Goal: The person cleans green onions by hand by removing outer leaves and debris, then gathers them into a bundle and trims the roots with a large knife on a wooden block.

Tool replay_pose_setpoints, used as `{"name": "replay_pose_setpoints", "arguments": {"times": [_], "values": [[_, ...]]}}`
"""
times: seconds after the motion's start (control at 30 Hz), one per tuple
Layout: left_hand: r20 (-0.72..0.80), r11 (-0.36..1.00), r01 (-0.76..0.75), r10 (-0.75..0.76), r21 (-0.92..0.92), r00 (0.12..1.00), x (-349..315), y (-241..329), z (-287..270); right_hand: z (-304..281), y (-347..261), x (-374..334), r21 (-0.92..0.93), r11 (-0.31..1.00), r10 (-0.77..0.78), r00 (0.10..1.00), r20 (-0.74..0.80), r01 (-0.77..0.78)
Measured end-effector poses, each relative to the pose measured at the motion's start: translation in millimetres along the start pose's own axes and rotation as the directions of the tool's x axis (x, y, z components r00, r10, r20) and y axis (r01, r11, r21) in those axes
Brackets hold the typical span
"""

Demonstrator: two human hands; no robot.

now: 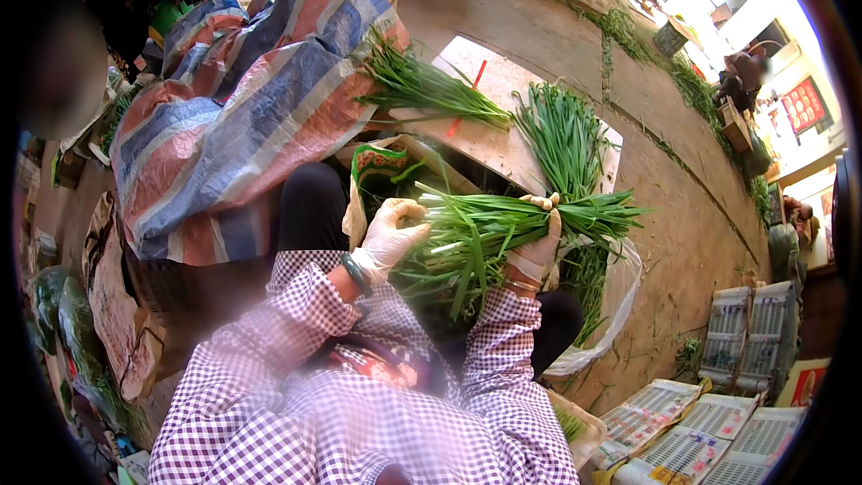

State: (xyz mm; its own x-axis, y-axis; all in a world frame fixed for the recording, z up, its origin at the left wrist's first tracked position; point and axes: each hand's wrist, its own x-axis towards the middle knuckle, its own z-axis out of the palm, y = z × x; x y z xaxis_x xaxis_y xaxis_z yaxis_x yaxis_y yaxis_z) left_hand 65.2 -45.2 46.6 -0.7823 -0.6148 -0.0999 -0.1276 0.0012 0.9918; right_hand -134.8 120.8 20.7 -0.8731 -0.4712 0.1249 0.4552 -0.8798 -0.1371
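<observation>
A bunch of garlic chives (503, 224) lies crosswise over my lap, its pale stem ends toward the left. My right hand (539, 247), in a thin whitish glove, is wrapped round the bunch near its leafy end. Close to the stem ends, my left hand (391, 238) is gloved too, with its fingers pinched together; what they hold, if anything, is hidden. Beyond my hands, a pale board (462, 58) bears a second bunch of chives (566, 135) and another bunch (440, 90) whose leaves reach over its left edge. A red strip (480, 74) crosses the board beside that bunch.
A striped woven plastic sheet (242, 117) covers a heap at the left. An open sack (431, 153) stands between my knees and the board. A clear plastic bag (633, 292) with greens sits by my right knee. Flattened plastic crates (673, 436) lie at lower right.
</observation>
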Motion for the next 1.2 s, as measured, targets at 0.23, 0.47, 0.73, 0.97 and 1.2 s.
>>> {"name": "replay_pose_setpoints", "arguments": {"times": [0.23,0.47,0.73,0.97,1.2], "values": [[0.034,0.987,0.015,-0.009,-0.158,0.999,6,-21,8,-8,2,1,-0.016,1.000,0.005,1.000,0.003,-0.005],[0.093,0.852,0.212,-0.191,-0.479,0.977,2,8,17,-3,6,-3,-0.045,0.999,0.018,1.000,0.012,-0.017],[0.182,0.814,0.308,-0.250,-0.493,0.951,3,-3,9,-16,0,-2,-0.028,0.999,0.026,0.999,0.019,-0.026],[-0.157,0.967,-0.254,0.254,0.017,0.954,14,-7,-7,-16,-5,0,-0.059,0.998,-0.028,1.000,0.006,0.029],[0.162,0.587,-0.599,0.628,0.545,0.762,29,15,-14,-18,4,-2,-0.104,0.995,0.009,0.999,-0.044,-0.014]]}}
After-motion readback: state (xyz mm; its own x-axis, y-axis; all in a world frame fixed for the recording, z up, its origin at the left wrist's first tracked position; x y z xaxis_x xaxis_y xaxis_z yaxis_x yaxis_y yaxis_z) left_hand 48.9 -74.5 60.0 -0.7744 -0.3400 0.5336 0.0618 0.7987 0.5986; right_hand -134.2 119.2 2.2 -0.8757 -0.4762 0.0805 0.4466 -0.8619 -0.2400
